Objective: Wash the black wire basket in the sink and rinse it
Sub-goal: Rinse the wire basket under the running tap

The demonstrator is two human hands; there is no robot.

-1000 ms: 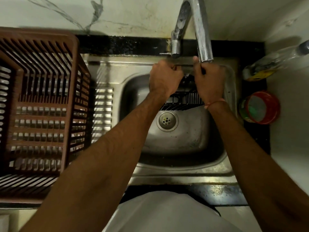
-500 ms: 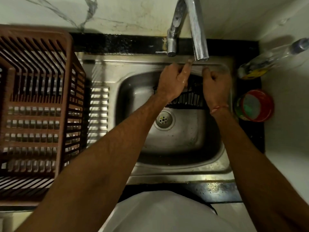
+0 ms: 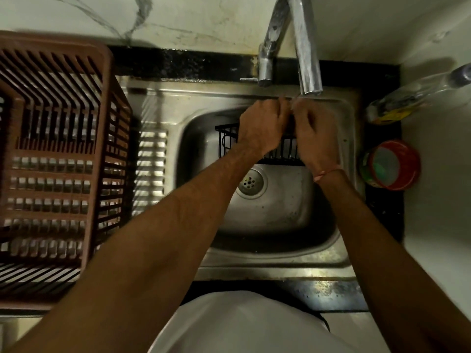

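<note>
Both gripping: left hand (image 3: 262, 124) and right hand (image 3: 314, 135) clutching black wire basket (image 3: 280, 149) at sink's (image 3: 341, 253) twelve o'clock.

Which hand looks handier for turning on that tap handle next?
Probably the left hand. The tap handle sticks out on the left of the tap, just beyond that hand. The right hand sits under the spout, at the black wire basket.
</note>
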